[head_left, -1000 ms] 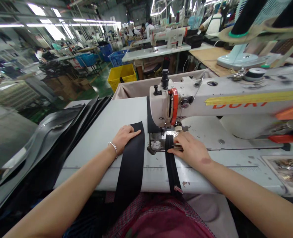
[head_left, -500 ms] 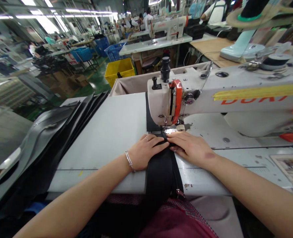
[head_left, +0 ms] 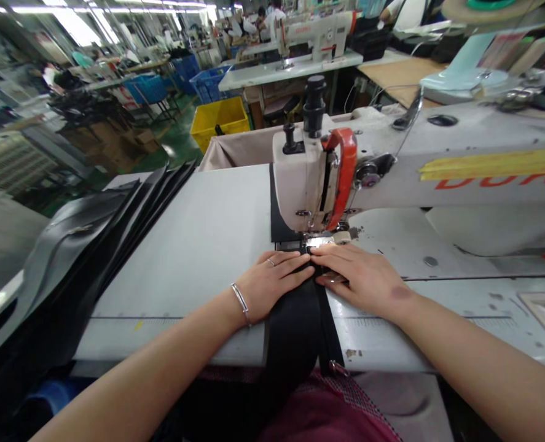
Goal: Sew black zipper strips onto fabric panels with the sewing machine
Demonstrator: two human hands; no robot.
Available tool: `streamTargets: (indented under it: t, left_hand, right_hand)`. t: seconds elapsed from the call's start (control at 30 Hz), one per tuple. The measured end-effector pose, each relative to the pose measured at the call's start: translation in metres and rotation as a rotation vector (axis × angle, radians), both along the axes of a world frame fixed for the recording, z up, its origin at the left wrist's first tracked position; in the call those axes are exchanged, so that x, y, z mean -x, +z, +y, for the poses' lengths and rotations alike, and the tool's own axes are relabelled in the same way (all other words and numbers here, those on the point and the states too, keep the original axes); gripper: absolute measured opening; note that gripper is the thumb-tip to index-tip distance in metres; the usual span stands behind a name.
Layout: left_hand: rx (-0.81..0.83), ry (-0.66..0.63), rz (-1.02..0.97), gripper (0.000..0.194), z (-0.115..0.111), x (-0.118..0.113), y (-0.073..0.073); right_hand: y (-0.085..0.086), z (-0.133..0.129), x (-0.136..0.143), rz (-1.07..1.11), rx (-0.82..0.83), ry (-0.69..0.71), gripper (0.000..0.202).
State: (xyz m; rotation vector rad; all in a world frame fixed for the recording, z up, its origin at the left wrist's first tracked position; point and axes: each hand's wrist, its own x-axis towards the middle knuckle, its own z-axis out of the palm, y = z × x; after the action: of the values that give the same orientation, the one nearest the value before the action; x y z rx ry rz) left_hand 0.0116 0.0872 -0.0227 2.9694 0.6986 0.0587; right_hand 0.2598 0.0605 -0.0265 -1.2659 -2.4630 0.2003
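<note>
A long black fabric strip (head_left: 295, 325) runs over the front edge of the sewing table up to the presser foot (head_left: 316, 240). Beside its right edge lies a narrow black zipper tape (head_left: 330, 331) with a metal zipper pull (head_left: 339, 368) near the table edge. My left hand (head_left: 276, 282) lies flat on the strip, fingers stretched toward the needle area. From the other side, my right hand (head_left: 357, 276) rests with extended fingertips on the strip's right edge, just before the foot. Something small and shiny shows under its fingers; I cannot make it out. The needle tip is hidden.
The white sewing machine (head_left: 300, 184) with an orange lever guard (head_left: 343, 175) stands ahead. Black cut pieces (head_left: 129, 227) are stacked on the left. A yellow crate (head_left: 221, 120) stands beyond the table, and a second sewing machine (head_left: 318, 37) is farther back.
The view has shifted slightly, with the machine appearing larger and farther right. Both hands keep nearly the same place on the black strip near the presser foot.
</note>
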Motion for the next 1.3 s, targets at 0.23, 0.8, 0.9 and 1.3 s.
streamTargets:
  t: [0.23,0.8,0.9,1.3]
  left_hand:
    - [0.009,0.004,-0.06,0.049,0.006,0.0,-0.004]
    - [0.051,0.038,-0.128,0.051,0.014,-0.004,-0.006]
    - [0.051,0.056,-0.125,0.052,0.013,-0.005,-0.005]
    - [0.058,0.079,-0.142,0.058,0.024,-0.004,-0.011]
  right_hand:
    - [0.002,0.001,0.001,-0.006,0.003,-0.011,0.037]
    - [0.0,0.007,0.002,-0.062,-0.006,-0.05,0.036]
    - [0.0,0.006,0.002,-0.069,-0.012,-0.062,0.037]
    - [-0.002,0.005,0.007,-0.125,-0.03,-0.115,0.041]
